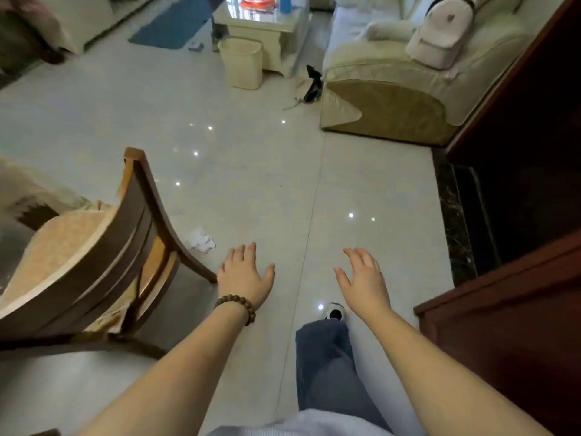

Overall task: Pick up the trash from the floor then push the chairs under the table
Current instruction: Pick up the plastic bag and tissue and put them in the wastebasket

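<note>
Reaching forward, your left hand (243,275) and right hand (364,280) hover wide and empty, likely readying to gather trash. Crumpled white paper (202,240) lies on the floor (251,171) just beside the chair (94,247), by its rear leg.

A crumpled white piece of trash (202,240) is seen lying on the pale tiled floor, just beside the rear leg of a wooden chair (103,247). The chair, with its curved back and padded patterned seat, is stood upright at the left.
</note>
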`<state>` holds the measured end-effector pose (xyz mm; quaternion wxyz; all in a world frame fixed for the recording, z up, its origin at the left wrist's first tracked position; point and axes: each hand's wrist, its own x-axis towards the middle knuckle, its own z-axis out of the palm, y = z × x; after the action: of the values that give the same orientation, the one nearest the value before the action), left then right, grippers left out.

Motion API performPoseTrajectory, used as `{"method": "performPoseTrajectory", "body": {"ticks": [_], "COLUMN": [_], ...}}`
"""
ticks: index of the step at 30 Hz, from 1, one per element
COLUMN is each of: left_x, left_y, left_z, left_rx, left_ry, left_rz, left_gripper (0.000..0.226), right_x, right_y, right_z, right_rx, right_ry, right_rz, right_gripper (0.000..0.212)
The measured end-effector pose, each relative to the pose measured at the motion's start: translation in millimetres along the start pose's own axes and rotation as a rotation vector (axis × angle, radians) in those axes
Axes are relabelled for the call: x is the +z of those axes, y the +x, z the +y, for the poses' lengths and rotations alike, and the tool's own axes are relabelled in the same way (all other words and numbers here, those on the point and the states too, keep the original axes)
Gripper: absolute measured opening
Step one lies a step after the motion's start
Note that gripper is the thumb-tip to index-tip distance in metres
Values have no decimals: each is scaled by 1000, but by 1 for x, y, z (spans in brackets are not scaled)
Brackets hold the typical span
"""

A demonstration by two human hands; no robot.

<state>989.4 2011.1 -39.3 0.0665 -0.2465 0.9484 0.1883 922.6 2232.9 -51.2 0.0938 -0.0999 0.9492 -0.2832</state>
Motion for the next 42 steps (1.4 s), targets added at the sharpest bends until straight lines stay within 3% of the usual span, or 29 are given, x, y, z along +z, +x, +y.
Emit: {"method": "performPoseTrajectory", "body": {"ticks": [9,17,24,32,42], "left_x": [-38,-58,-66,-121,-179], "left_y": [180,292,408,546,595], "left_z": [93,98,51,-54,-146], "left_rx": [-246,-434,-594,-870,-1213], "left_ry": [-93,-96,-198,-344,-447], "left_rz": [114,130,191,313,434], "left_gripper": [65,66,65,64,64], "right_x": [-72,-54,9,110,205], "right_y": [258,391,523,674,743], "right_z": [-8,-58,-128,-306,-477], "right_rx": [-183,-333,-500,-831,-1196], "right_ry": [-78,-43,-103,-241,-337], "right_rz": [-110,-233,-342,-537,-740], "right_gripper": [46,45,46,45,47]}}
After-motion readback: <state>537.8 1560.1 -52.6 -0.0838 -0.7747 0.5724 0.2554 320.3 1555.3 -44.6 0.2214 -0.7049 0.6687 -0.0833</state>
